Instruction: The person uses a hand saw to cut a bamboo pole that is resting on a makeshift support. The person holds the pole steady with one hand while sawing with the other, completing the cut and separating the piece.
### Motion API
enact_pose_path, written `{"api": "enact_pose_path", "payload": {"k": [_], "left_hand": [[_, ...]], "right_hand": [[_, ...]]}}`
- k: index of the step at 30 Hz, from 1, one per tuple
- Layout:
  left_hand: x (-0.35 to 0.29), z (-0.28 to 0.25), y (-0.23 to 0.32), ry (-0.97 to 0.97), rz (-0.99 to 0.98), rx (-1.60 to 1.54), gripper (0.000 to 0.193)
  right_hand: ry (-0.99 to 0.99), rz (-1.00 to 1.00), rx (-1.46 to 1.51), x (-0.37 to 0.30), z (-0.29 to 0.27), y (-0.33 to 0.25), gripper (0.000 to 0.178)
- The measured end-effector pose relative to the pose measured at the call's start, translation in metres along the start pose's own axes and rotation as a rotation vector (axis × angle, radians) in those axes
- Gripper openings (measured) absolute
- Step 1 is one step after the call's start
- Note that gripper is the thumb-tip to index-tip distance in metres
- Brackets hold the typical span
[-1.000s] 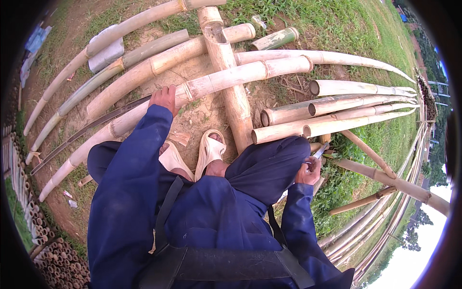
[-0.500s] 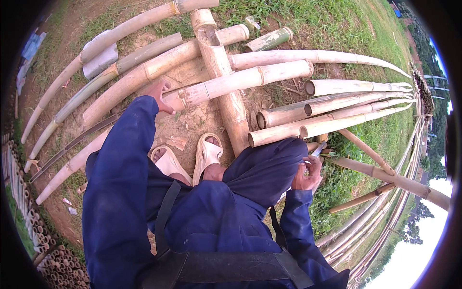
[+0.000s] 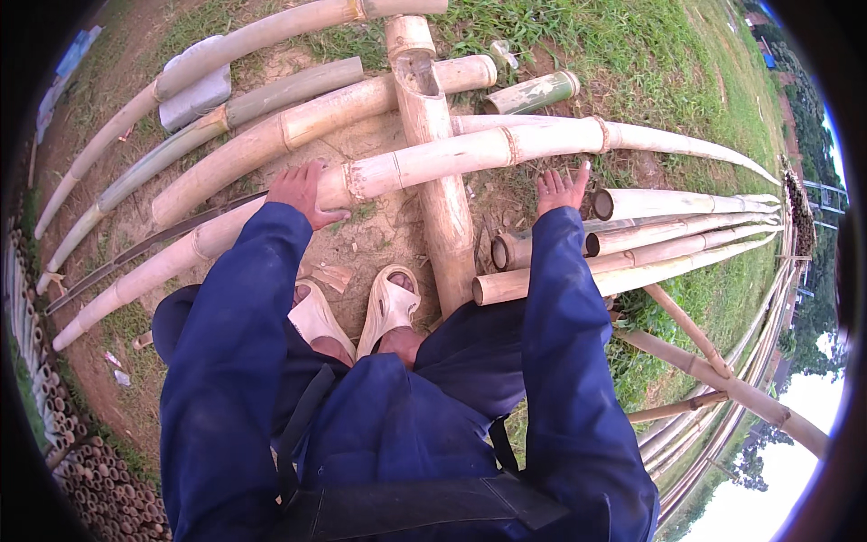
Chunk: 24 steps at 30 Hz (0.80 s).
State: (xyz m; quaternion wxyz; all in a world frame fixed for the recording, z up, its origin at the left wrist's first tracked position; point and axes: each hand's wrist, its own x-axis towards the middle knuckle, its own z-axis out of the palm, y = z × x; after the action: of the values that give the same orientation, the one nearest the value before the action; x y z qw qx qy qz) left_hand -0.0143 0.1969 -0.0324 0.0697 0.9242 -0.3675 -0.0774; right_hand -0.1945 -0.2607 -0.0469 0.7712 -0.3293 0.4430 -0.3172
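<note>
A long pale bamboo pole (image 3: 452,161) lies across a thick notched bamboo log (image 3: 432,208) in front of me. On the pole, left of the log, rests my left hand (image 3: 303,193), open, its fingers laid over the bamboo and its thumb stretched apart. My right hand (image 3: 562,190) is open with spread fingers, just on the near side of the pole's right part. Whether it touches the pole I cannot tell. Nothing shows in its fingers. A dark narrow strip (image 3: 153,244) runs along the pole's far side at the left, and its kind is unclear.
More bamboo poles (image 3: 271,131) lie beyond, at the left. Cut poles (image 3: 632,237) are bundled beside my right arm. A short greenish bamboo piece (image 3: 533,93) lies on the grass. Stacked bamboo (image 3: 108,483) stands lower left; a pole frame (image 3: 722,384) is at the right.
My right hand has gone from beside my right knee, where a blade showed at it, forward to the pole. That blade is out of sight now. My left hand has shifted onto the pole.
</note>
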Motion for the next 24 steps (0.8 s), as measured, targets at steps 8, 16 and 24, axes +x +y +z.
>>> {"api": "enact_pose_path", "payload": {"k": [8,16,24], "left_hand": [[-0.005,0.005,0.002,-0.069,0.013,0.023,0.078],[0.002,0.01,-0.007,-0.145,-0.064,0.015,0.078],[0.0,0.015,-0.004,-0.035,-0.013,-0.066,0.072]], "right_hand": [[-0.296,-0.125,0.174,0.046,0.058,-0.002,0.09],[-0.187,-0.121,0.089,0.02,0.066,-0.028,0.072],[-0.126,-0.163,0.058,0.033,0.073,-0.026,0.067]]}}
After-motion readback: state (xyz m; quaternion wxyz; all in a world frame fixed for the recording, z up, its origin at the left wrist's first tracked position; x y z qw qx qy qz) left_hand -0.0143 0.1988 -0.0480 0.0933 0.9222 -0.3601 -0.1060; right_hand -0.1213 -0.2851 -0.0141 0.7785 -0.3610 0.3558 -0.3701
